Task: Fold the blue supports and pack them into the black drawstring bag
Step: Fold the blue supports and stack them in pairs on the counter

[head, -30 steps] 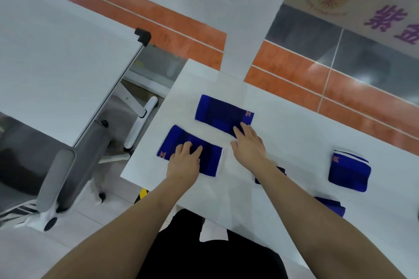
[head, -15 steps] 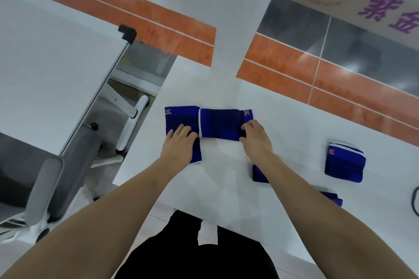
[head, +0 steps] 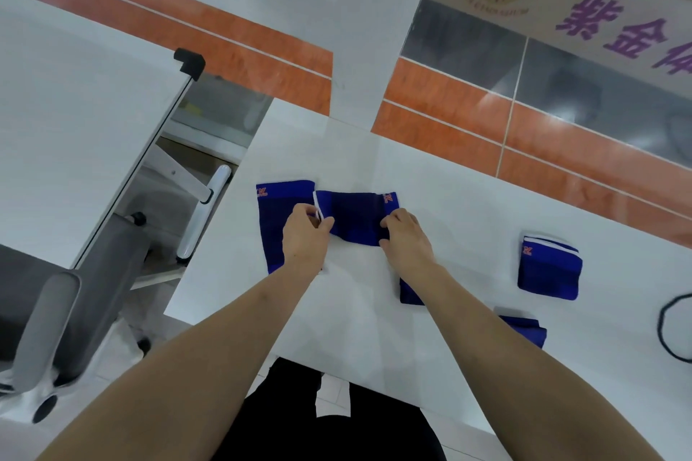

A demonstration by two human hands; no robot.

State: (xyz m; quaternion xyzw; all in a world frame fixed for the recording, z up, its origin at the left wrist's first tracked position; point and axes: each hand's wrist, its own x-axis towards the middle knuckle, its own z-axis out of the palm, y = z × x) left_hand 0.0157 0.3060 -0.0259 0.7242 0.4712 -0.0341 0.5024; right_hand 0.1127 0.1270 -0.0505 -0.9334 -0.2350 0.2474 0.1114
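Left hand (head: 305,236) and right hand (head: 406,239) each pinch an end of the middle blue support (head: 354,215), mid-worktop, its left end touching a flat support (head: 279,221). Best fold: bring ends together squarely, match the white edges, press flat. Folded support (head: 548,268) lies well apart to the right. Worktop (head: 359,329) left edge is near; open room is toward the body. Black cord (head: 664,326) shows far right; the bag isn't visible.
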